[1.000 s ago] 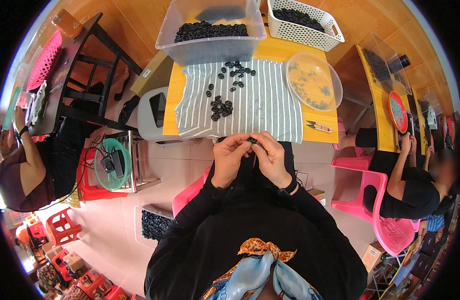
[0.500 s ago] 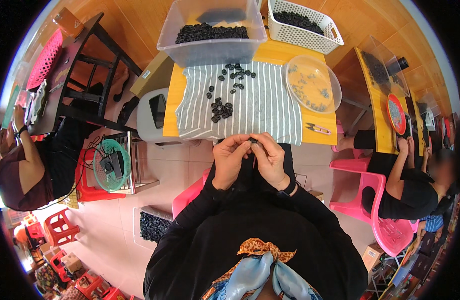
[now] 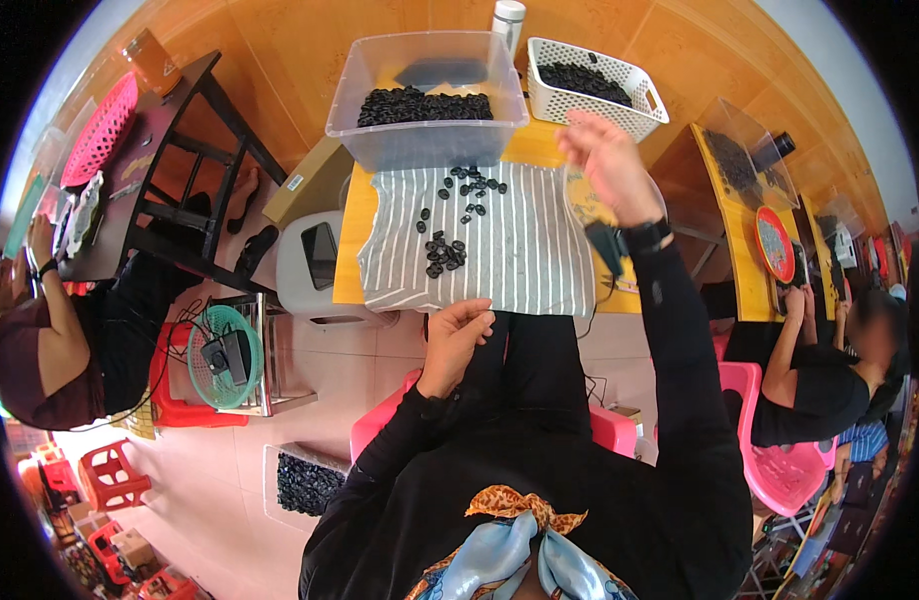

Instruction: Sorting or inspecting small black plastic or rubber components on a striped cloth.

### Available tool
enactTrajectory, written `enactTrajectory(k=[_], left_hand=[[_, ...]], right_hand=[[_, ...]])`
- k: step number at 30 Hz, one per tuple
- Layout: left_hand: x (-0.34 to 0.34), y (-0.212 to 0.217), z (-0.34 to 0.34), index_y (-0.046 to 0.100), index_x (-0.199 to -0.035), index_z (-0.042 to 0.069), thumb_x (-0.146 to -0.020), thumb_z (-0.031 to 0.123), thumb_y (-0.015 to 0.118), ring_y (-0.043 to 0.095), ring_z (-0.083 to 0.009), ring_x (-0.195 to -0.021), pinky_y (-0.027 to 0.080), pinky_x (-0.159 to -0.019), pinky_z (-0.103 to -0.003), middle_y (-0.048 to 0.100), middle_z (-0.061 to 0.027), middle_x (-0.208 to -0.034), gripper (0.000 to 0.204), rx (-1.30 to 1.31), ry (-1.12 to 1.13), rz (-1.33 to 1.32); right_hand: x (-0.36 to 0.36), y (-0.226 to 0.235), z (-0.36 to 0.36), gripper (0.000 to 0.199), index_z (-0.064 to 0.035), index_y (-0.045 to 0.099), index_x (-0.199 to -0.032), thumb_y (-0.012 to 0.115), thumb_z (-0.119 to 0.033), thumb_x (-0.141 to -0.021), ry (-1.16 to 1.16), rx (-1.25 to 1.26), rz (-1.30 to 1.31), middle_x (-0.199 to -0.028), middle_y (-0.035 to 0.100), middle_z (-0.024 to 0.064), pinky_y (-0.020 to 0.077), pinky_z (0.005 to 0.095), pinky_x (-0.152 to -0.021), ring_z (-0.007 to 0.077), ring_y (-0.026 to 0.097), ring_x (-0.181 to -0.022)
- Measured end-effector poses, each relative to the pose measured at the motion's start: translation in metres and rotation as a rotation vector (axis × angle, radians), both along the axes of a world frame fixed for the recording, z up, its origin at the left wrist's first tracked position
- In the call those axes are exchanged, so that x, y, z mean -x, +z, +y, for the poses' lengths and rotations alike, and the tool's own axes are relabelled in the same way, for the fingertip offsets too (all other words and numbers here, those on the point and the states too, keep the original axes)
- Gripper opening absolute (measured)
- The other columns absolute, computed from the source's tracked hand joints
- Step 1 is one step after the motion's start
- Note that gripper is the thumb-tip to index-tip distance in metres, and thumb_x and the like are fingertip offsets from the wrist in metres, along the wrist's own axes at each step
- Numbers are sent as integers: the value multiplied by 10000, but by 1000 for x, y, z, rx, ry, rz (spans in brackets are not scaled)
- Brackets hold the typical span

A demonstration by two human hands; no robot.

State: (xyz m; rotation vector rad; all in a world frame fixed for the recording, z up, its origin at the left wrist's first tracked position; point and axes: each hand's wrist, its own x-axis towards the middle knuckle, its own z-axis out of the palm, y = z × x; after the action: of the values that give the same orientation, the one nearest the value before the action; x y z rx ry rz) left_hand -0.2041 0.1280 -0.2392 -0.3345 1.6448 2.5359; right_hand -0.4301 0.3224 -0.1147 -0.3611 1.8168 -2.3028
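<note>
My right hand [image 3: 610, 165] is stretched out over the right side of the table, slightly blurred, its fingers loosely apart with nothing seen in them. Beyond it, a small black piece [image 3: 592, 58] shows above the white perforated basket [image 3: 635, 115], which holds many black pieces. At the near edge of the grey striped cloth [image 3: 520, 270], my left hand [image 3: 456, 342] has its thumb and fingers drawn together; what they hold, if anything, is hidden. Small oval black pieces [image 3: 445, 255] lie scattered on the cloth. My right hand and forearm partly cover a round clear tray [image 3: 583, 200].
A large clear bin [image 3: 420, 150] of black pieces stands at the table's back, a white bottle [image 3: 509, 22] behind it. A grey stool [image 3: 305, 265] is at the left. Another person [image 3: 815, 385] works at the right table. A container of black pieces [image 3: 310, 485] sits on the floor.
My hands, together on a small black piece before, are now apart. My right hand has swung forward and right toward the white basket. My left hand has stayed near the cloth's edge.
</note>
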Motion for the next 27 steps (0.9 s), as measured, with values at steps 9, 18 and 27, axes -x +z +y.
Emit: enactTrajectory(k=[9,18,27], left_hand=[[0,-17,-13,628,-1030,-32,-818,53,627,577,-72,-655,440,-558,-187,647,-34,-798,229,6,42,-37],[2,-20,-16,633,-1020,-31,-818,48,620,574,-68,-644,437,-556,-182,650,-35,-799,217,5,55,-43],[2,-22,-18,635,-1015,-36,-809,52,630,570,-65,-632,435,-547,-185,645,-30,-788,224,6,61,-58]], right_hand=[[-104,-112,-78,166,-10,643,-939,614,-38,-778,94,-921,599,-774,580,106,471,331,-617,247,588,-701],[-85,-119,-108,190,-55,651,-897,609,-24,-714,74,-1137,786,-788,535,146,459,423,-655,341,571,-781],[-107,-111,-75,230,-58,638,-909,647,-10,-684,181,-1075,667,-827,526,128,457,397,-672,324,555,-783]])
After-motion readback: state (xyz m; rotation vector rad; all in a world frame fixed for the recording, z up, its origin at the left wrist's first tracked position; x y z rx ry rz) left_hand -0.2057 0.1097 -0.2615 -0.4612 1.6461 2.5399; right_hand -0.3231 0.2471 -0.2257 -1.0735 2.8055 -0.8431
